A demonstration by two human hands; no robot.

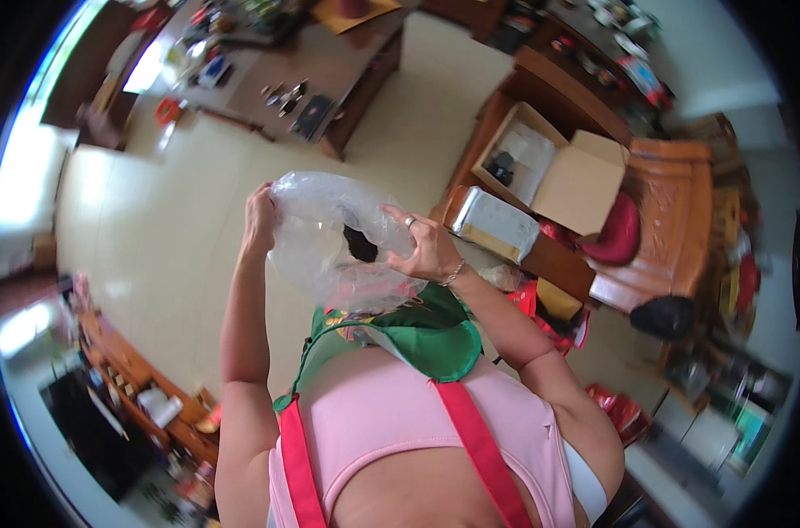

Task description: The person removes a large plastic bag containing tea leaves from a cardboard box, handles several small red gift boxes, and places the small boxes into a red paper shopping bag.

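A clear plastic bag (307, 257) is spread between my two hands in front of my green apron (439, 350). My left hand (261, 218) grips its upper left edge. On the right side, the fingers and thumb of my right hand (430, 247) close on the crumpled film. A dark patch (360, 244) shows near the middle of the bag; I cannot tell whether it lies inside or behind it. The lower part of the bag hangs in front of the apron's printed front.
To my right, a wooden bench (670, 218) bears an open cardboard box (578, 191), a wrapped silver parcel (496, 224) and a red cushion (614, 231). Ahead stands a wooden table (354, 66) with a dark case (314, 115) near its edge. Red bags (565, 330) sit by the bench.
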